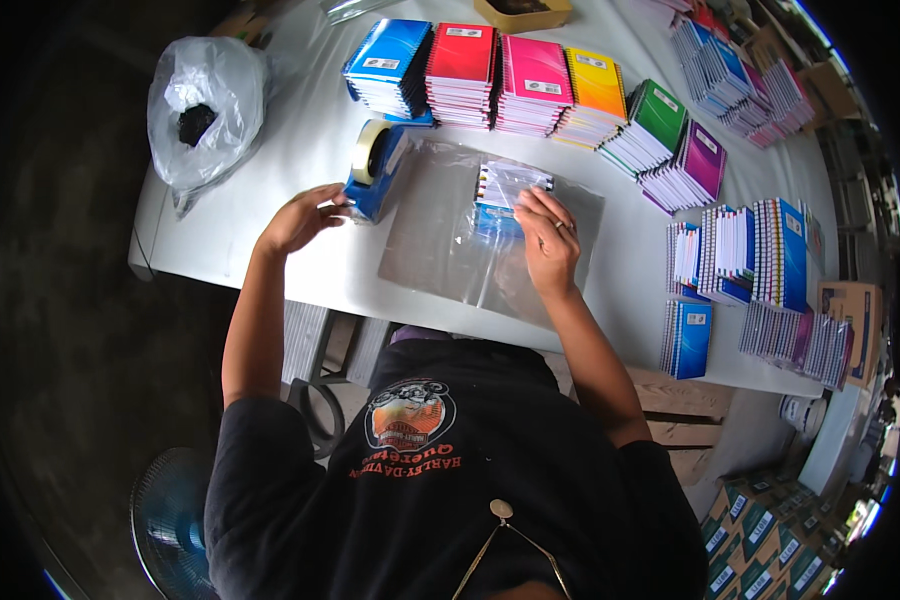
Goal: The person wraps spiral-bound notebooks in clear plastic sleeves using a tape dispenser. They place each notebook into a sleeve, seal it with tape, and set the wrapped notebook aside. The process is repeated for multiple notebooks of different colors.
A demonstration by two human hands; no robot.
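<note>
White bench (270,240) fills the head view, with rows of coloured spiral notebooks (535,85) along its far edge and more stacks (760,255) to your right. Your left hand (300,218) has its fingers closed on the blue tape dispenser (375,170). Your right hand (548,240) presses flat, fingers released, on a clear bag (440,250) holding a small notebook bundle (505,190). A crumpled plastic bag (205,110) sits far left.

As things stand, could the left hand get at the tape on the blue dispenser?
Probably yes. The left hand already rests against the near end of the blue tape dispenser, and nothing lies between the fingers and the roll. The right hand is apart, pressing on the bagged notebooks.
</note>
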